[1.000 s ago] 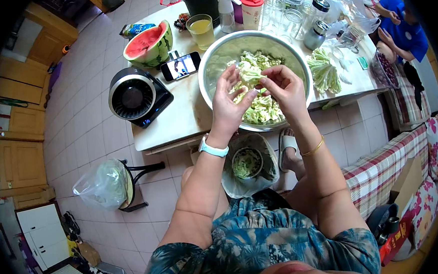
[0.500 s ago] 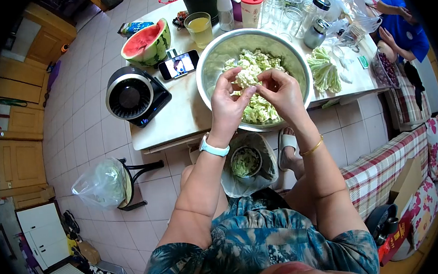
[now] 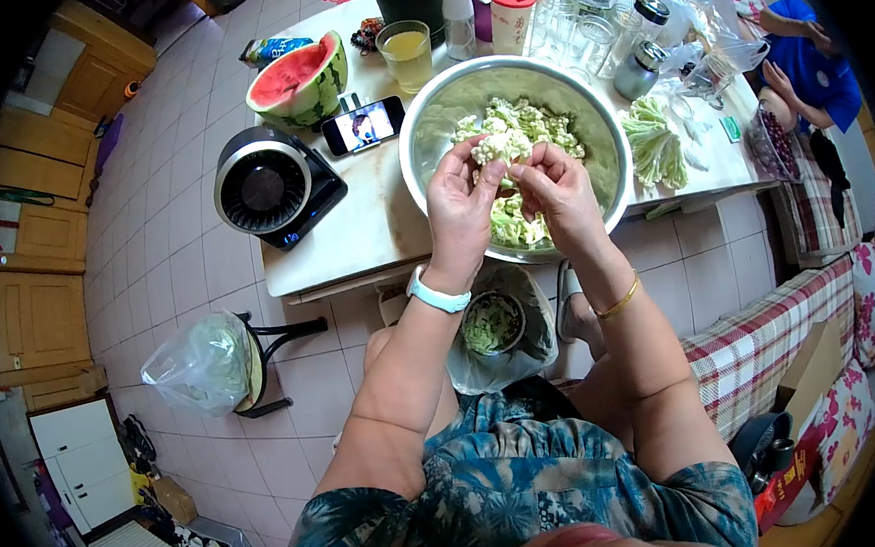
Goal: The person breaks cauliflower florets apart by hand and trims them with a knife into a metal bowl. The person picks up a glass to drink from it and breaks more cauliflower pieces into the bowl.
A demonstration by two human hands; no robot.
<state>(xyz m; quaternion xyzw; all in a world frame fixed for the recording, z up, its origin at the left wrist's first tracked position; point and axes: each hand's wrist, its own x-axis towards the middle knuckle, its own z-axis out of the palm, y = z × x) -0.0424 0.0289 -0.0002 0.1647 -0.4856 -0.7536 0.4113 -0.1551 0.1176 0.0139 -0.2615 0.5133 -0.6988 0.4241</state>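
Note:
A large metal bowl at the table's front edge holds many loose cauliflower pieces. Over it, my left hand is closed around a cauliflower floret, thumb and fingers gripping its side. My right hand pinches the stem side of the same floret, its fingertips close to my left thumb. The floret's underside is partly hidden by my fingers. To the right of the bowl lies a leafy pale green cauliflower piece.
A lined bin with green scraps stands between my legs. On the table are a black round-faced device, a phone, a cut watermelon, a glass and several jars. Another person sits at the far right.
My right fingers have curled in and pinch more tightly at the floret's stem. The view has shifted slightly, and the floret stays over the bowl in my left hand.

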